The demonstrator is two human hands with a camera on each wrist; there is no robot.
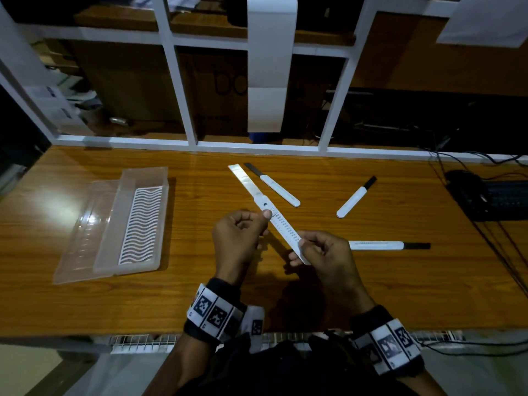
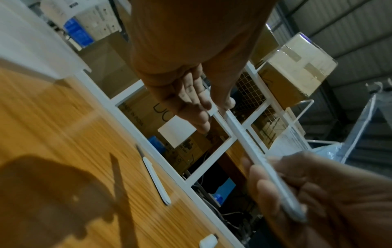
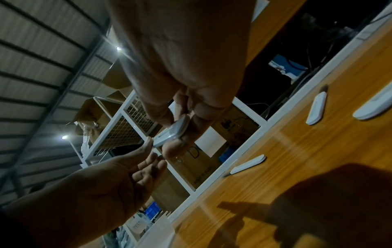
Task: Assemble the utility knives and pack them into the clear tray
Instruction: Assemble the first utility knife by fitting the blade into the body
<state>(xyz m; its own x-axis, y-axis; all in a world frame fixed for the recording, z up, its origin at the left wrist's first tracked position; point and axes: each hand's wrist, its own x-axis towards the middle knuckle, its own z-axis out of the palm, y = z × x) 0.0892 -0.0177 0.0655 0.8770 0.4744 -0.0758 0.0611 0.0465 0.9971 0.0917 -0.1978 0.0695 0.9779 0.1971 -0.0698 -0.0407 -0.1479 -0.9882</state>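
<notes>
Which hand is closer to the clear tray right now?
Left. The left hand is just right of the clear tray, pinching the knife; the right hand holds its other end, farther right.

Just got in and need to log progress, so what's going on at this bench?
A person holds one white utility knife with its long silver blade out: the left hand pinches its slider, the right hand grips the handle end. Three other white knives lie on the wooden desk; the clear plastic tray holds none.
</notes>
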